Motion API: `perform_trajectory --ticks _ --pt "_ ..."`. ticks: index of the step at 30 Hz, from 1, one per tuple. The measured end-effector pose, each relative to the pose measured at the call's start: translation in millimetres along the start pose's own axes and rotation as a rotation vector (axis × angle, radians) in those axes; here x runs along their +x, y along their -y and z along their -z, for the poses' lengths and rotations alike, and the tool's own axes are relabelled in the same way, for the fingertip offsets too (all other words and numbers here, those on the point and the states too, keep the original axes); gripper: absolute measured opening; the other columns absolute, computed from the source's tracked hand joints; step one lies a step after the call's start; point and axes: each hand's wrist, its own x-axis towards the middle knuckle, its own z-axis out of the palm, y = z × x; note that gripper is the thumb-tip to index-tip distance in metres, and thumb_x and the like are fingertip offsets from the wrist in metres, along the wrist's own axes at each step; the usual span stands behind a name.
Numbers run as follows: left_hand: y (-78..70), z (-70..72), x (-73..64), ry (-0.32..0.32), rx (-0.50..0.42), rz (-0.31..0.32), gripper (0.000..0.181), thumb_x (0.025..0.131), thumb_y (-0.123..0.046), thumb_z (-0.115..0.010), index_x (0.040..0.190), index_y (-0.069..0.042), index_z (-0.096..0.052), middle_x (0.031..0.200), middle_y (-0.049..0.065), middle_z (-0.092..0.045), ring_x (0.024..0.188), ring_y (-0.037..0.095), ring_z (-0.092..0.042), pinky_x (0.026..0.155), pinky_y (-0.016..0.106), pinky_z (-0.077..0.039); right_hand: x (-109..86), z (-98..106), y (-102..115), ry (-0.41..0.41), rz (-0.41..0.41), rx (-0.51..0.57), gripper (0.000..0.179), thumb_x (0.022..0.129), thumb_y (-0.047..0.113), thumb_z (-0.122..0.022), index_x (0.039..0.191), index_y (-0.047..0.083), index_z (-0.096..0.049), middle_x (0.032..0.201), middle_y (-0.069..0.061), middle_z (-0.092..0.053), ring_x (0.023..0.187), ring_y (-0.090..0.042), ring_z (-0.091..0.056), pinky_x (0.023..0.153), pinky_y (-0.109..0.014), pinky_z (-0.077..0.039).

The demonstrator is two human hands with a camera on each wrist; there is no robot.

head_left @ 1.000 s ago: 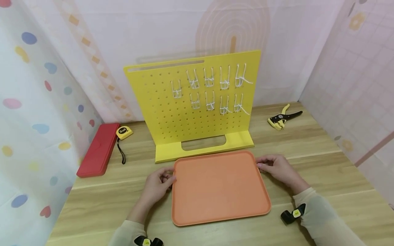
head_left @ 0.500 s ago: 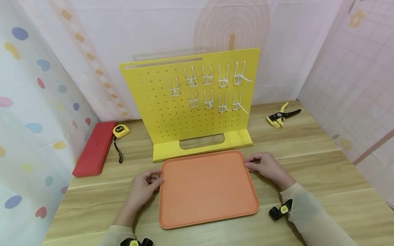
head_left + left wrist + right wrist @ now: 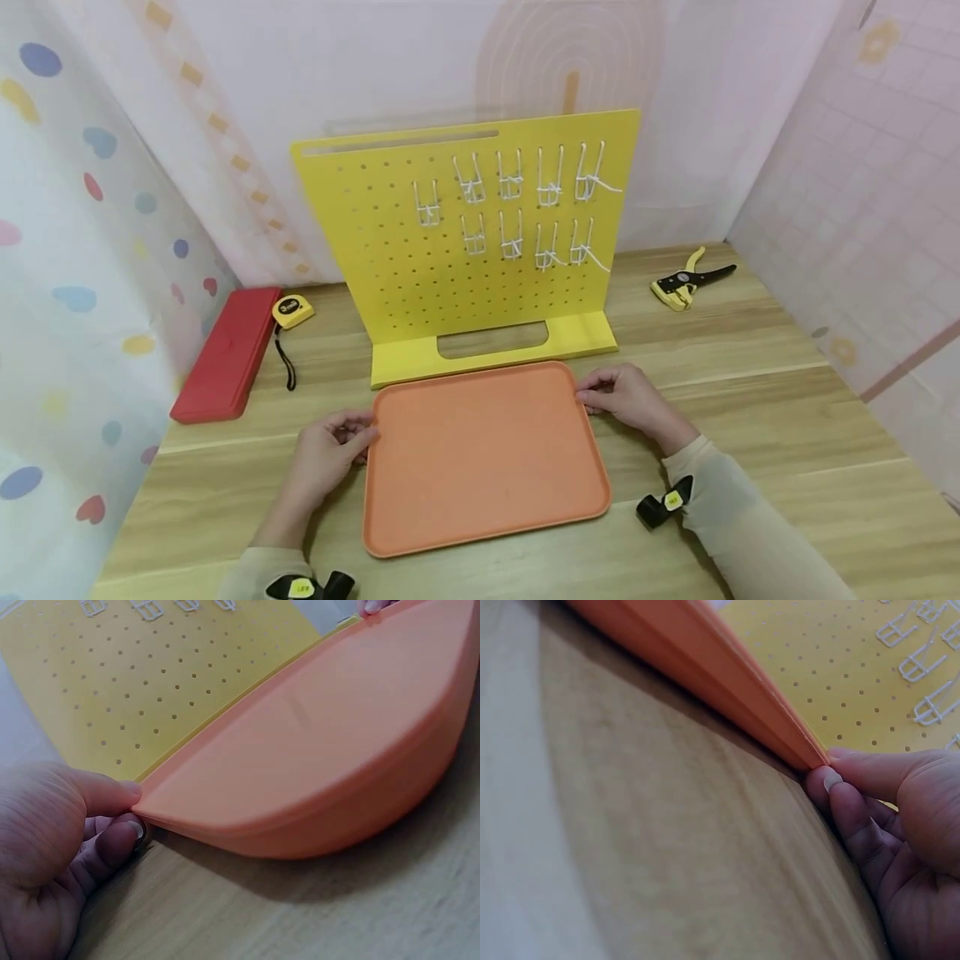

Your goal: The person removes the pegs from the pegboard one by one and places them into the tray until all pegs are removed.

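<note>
An orange tray (image 3: pixel 487 458) lies level, or nearly so, in front of the yellow pegboard (image 3: pixel 472 275). Whether its underside touches the table is hard to tell. My left hand (image 3: pixel 330 450) pinches the tray's left rim near the far corner, thumb on top and curled fingers beneath. On the opposite side, my right hand (image 3: pixel 626 400) pinches the right rim near its far corner. The left wrist view shows the left thumb (image 3: pixel 112 793) on the rim. In the right wrist view, the right fingers (image 3: pixel 855 817) curl under the tray edge (image 3: pixel 727 682).
Several white wire hooks (image 3: pixel 510 237) hang on the upright pegboard. To the left lie a red case (image 3: pixel 228 354) and a yellow tape measure (image 3: pixel 292 311) with a black strap. A yellow-and-black wire stripper (image 3: pixel 686 283) lies at the right on the wooden table (image 3: pixel 750 400).
Both hands have shifted the tray to the left along the front of the pegboard, keeping their grip on its rims. The pegboard and tools stay in place; the head view has shifted slightly.
</note>
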Motion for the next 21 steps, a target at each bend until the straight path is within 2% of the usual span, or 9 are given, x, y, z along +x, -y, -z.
perform_trajectory --ticks 7,12,16,21 --pt "-1.4 -0.9 1.7 -0.011 0.031 -0.003 0.022 0.087 -0.018 -0.074 0.105 -0.005 -0.07 0.083 0.01 -0.066 0.06 0.016 -0.062 0.053 0.03 -0.055 0.9 1.7 -4.0 -0.004 -0.002 0.019 0.014 0.087 0.003 -0.07 0.097 -0.006 -0.071 0.088 -0.014 -0.07 0.068 -0.01 -0.064 0.062 -0.025 -0.056" --pt "-1.0 -0.6 2.2 -0.009 0.014 0.01 0.023 0.087 -0.016 -0.073 0.106 -0.004 -0.07 0.084 0.011 -0.067 0.061 0.016 -0.063 0.054 0.03 -0.056 2.2 1.1 -10.3 -0.013 0.006 0.018 0.014 0.086 0.006 -0.072 0.096 -0.004 -0.072 0.087 -0.014 -0.07 0.068 -0.011 -0.064 0.062 -0.026 -0.056" --pt "-1.2 -1.3 0.1 -0.016 -0.002 0.028 0.023 0.086 -0.015 -0.074 0.106 -0.003 -0.07 0.084 0.011 -0.067 0.062 0.015 -0.063 0.054 0.029 -0.056 0.9 0.7 -6.0 -0.004 -0.005 0.019 0.013 0.086 0.003 -0.07 0.096 -0.006 -0.071 0.086 -0.014 -0.07 0.068 -0.01 -0.064 0.061 -0.025 -0.056" --pt "-2.2 -1.5 0.4 -0.026 -0.002 0.022 0.023 0.086 -0.015 -0.074 0.105 -0.003 -0.071 0.084 0.011 -0.067 0.062 0.014 -0.063 0.055 0.029 -0.056 -2.4 0.4 5.8 0.0 -0.006 0.024 0.012 0.087 -0.003 -0.067 0.096 -0.011 -0.069 0.087 -0.018 -0.069 0.068 -0.012 -0.064 0.061 -0.026 -0.057"
